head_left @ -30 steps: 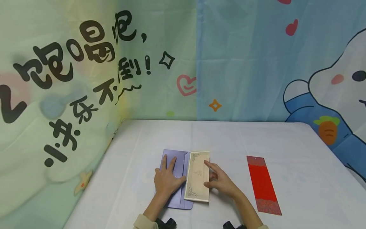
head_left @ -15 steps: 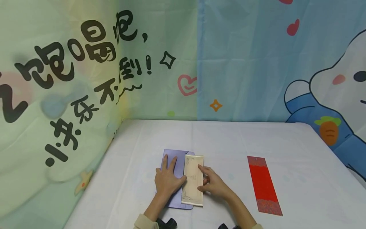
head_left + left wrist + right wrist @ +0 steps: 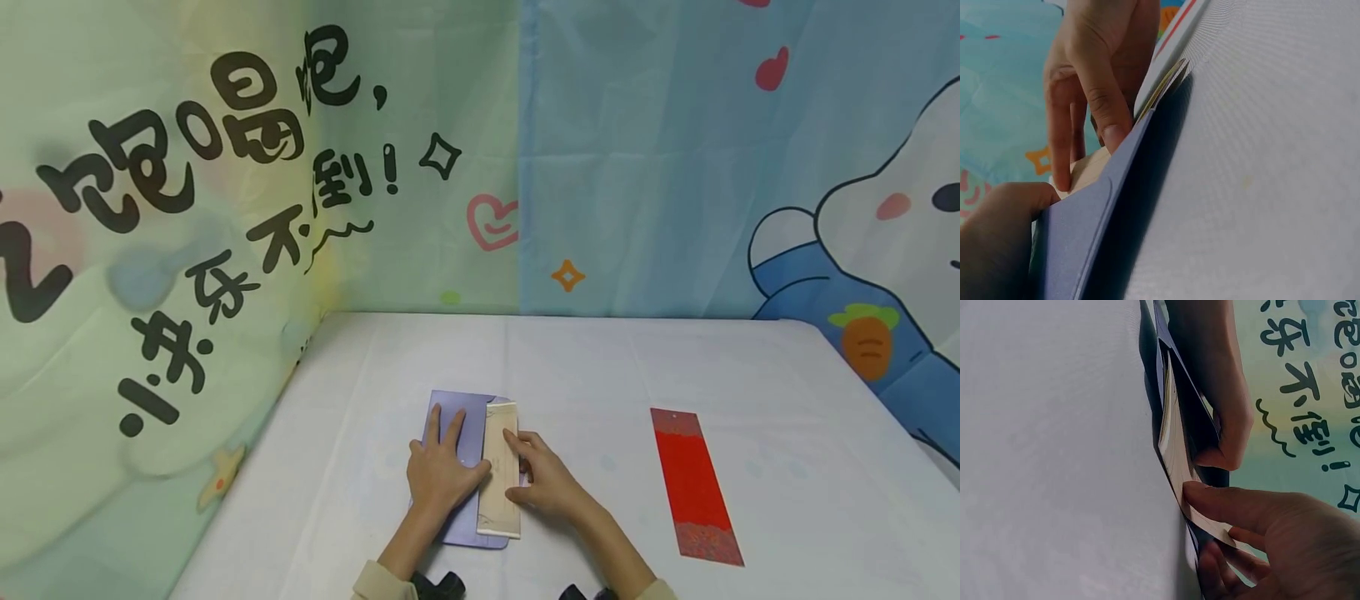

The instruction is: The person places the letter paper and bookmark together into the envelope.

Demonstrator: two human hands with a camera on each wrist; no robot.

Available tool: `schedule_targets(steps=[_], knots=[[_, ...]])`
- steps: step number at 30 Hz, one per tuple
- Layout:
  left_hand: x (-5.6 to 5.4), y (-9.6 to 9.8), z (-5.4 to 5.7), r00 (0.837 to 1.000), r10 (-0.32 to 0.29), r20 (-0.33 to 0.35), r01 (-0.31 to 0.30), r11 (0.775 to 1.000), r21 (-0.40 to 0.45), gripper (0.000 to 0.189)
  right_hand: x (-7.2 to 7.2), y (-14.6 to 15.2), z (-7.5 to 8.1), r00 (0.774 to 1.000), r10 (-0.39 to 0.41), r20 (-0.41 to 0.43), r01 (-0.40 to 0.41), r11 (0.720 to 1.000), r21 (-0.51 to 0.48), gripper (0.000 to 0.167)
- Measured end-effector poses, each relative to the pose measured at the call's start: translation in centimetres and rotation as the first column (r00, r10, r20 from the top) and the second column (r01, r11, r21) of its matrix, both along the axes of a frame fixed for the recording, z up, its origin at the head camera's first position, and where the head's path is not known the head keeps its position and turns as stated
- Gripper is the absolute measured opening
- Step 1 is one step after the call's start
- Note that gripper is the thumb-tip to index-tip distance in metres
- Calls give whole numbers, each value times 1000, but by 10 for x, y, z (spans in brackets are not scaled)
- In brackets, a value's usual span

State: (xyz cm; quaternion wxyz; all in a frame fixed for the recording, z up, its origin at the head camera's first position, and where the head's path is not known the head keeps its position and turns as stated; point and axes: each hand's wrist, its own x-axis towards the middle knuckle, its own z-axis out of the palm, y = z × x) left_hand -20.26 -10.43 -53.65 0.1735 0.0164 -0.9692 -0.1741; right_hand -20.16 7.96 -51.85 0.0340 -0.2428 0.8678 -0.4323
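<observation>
A purple paper envelope point(image 3: 468, 425) lies flat on the table in the head view. My left hand point(image 3: 441, 475) rests on it with spread, mostly straight fingers, its thumb at the open right side. My right hand point(image 3: 551, 483) pinches the right edge of a cream card point(image 3: 498, 508) with thin printed ornament. The card's left part is hidden inside the envelope, and a narrow strip shows. In the right wrist view the card point(image 3: 1174, 447) sits between the envelope's layers, with the left thumb at the upper layer's edge.
A long red paper strip point(image 3: 693, 483) with patterned ends lies on the white tablecloth point(image 3: 600, 367) to the right of my hands. Printed cloth backdrops point(image 3: 637, 167) stand behind and to the left of the table.
My right hand has moved left with the cream card, so less of the card shows beyond the envelope's opening. The left hand has kept its place on the envelope.
</observation>
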Motion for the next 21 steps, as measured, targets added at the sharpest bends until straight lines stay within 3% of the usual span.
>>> schedule_targets(steps=[5, 14, 21], knots=[[0, 1, 1, 1000, -1, 3, 1, 1000, -7, 84, -3, 4, 0, 998, -38, -52, 42, 995, 87, 86], [1, 0, 2, 1000, -4, -2, 4, 1000, -8, 83, -7, 0, -5, 991, -1, -132, 18, 991, 129, 89], [1, 0, 2, 1000, -5, 9, 5, 1000, -16, 83, -8, -4, -5, 989, 30, -146, -5, 986, 168, 94]])
